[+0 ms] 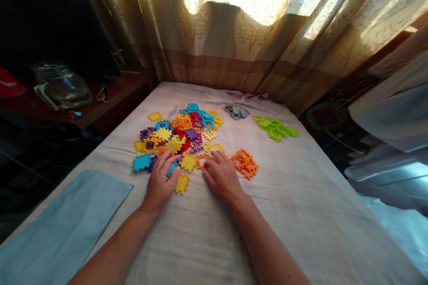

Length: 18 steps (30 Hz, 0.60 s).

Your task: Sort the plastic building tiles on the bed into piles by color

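Note:
A mixed heap of notched plastic interlocking tiles [182, 123] in yellow, blue, purple, red and orange lies ahead of me. My left hand [161, 182] rests at the heap's near edge, fingers apart, over a blue tile [172, 169] that shows between thumb and fingers. Close by are a loose yellow tile [182, 183] and another yellow tile [188, 162]. Bent fingers of my right hand [222, 174] close on the right edge of an orange open-frame tile [202, 161]; their undersides are hidden. Just right of that hand sits a small orange pile [245, 163].
Grey tiles [237, 111] and green tiles [274, 128] form separate piles farther back on the pale sheet [287, 213]. A folded light-blue cloth [70, 227] lies at left. Beyond the left edge, a glass jug [62, 87] stands on a wooden cabinet [113, 102]. Curtains [220, 40] hang behind.

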{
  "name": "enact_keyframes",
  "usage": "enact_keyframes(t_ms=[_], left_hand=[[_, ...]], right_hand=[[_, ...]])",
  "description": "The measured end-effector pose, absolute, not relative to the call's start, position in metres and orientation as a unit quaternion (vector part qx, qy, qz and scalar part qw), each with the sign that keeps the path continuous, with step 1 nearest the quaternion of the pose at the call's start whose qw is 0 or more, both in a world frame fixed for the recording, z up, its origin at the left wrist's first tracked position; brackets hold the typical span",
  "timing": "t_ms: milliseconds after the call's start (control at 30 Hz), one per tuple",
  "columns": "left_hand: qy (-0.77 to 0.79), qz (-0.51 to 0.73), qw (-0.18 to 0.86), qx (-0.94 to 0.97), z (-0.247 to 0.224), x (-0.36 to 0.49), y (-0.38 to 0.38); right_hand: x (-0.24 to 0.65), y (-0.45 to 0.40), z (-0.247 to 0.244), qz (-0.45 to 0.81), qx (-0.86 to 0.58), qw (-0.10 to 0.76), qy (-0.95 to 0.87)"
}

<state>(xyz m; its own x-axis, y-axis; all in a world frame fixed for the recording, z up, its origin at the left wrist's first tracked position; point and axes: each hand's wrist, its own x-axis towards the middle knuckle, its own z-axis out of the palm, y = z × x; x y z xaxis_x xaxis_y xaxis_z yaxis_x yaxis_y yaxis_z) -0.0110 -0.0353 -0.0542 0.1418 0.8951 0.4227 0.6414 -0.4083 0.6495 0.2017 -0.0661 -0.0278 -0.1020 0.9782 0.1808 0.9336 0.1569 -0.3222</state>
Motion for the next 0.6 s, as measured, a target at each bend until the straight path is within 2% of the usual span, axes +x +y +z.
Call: enact_keyframes(t_ms=[367, 600], left_hand=[[0.518, 0.403, 0.162, 0.737, -0.056, -0.012, -0.035], [0.513, 0.404, 0.154, 0.741, -0.057, -0.012, -0.034]], right_hand=[[0.222, -0.06, -0.028, 0.034, -0.593, 0.245, -0.766], [0.276, -0.054, -0.014, 0.009, -0.689, 0.32, -0.65]])
